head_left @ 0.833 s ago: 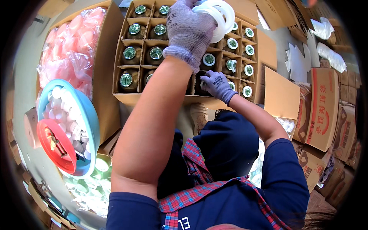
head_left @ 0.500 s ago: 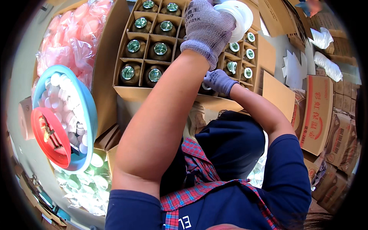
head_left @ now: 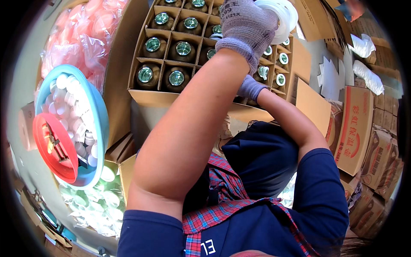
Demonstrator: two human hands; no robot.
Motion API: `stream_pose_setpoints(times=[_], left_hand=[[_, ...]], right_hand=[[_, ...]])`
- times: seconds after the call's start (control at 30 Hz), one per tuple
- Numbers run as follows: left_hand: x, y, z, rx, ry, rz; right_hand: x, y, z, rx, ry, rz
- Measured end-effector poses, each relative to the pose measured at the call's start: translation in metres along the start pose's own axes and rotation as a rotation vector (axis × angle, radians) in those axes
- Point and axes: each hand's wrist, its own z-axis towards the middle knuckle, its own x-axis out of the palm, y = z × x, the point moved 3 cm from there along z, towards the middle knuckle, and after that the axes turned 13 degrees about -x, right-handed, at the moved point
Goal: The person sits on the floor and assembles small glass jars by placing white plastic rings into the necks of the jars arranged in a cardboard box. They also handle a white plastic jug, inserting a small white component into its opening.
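My left hand, in a grey knit glove, is closed on a stack of white plastic rings over the divided carton. The carton's cells hold brownish glass bottles with shiny greenish mouths. Some bottles on the right side have white rings round their mouths; one ring sits tilted. My right hand, gloved alike, is low at the carton's near side, just beyond my left forearm. That forearm hides its fingers and whatever they touch.
To the left stand a carton of pink plastic pieces in clear bags and a blue basin of white caps. A red bowl with small tools rests on the basin. An open flap juts out right; printed cartons are stacked beyond.
My left hand has shifted slightly right and down with the rings. My right hand's fingers have slipped from sight behind my left forearm. The view has shifted a little.
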Motion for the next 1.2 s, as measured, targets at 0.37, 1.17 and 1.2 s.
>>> stream_pose_setpoints(times=[0.37,1.17,1.2], left_hand=[[-0.032,0.027,0.031,-0.032,-0.040,-0.288],[-0.070,0.033,0.048,-0.026,0.013,-0.473],[-0.073,0.033,0.047,-0.038,0.016,-0.457]], right_hand=[[-0.077,-0.002,0.065,0.348,0.030,-0.213],[-0.101,-0.021,0.067,0.412,-0.018,-0.350],[-0.109,-0.008,0.075,0.481,0.049,-0.363]])
